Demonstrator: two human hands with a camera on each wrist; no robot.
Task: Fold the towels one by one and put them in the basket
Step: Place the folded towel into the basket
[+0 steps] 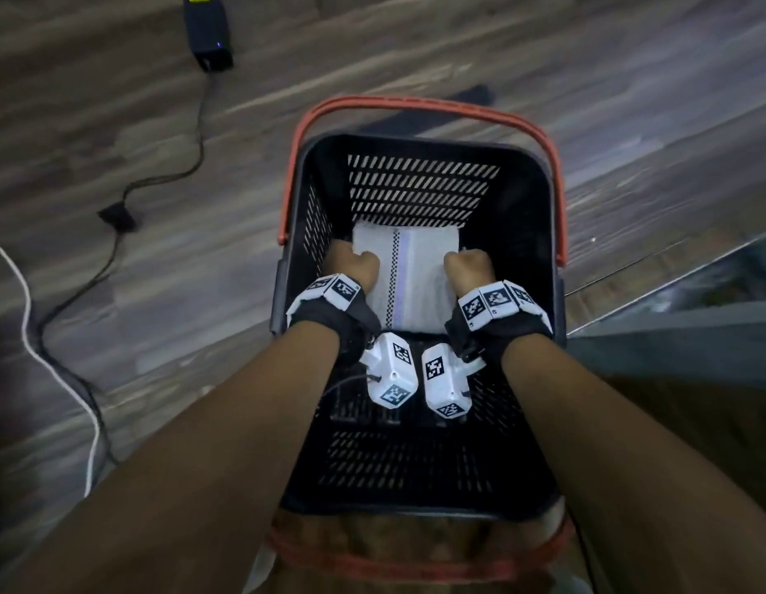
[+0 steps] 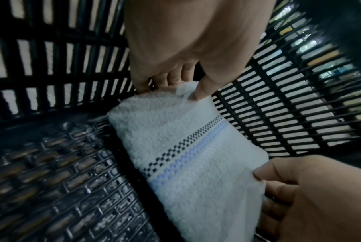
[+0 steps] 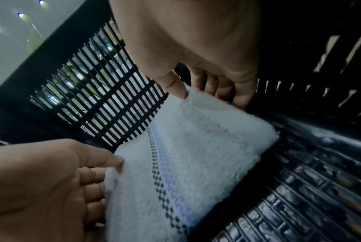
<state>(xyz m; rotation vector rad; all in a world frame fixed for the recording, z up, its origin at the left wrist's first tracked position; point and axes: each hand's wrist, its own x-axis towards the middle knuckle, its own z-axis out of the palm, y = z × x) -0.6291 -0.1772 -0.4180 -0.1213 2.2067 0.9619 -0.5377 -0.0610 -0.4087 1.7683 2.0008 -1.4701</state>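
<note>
Currently both hands are down inside the basket (image 1: 544, 250), lowering a folded towel (image 1: 409, 276) toward its floor by the far wall. The left hand (image 1: 351, 267) pinches the towel's left edge, thumb on top and fingers beneath; the right hand (image 1: 467, 267) pinches the right edge likewise. To seat it well, keep both edges level, lower until the towel lies flat on the basket floor, then slide the fingers out sideways so the fold does not open. The red handle (image 1: 420, 105) lies folded back past the far rim, out of the way. Left of the basket, cables (image 1: 115, 250) and a dark box (image 1: 207, 32) lie on the wood floor (image 1: 630, 100), well apart.
</note>
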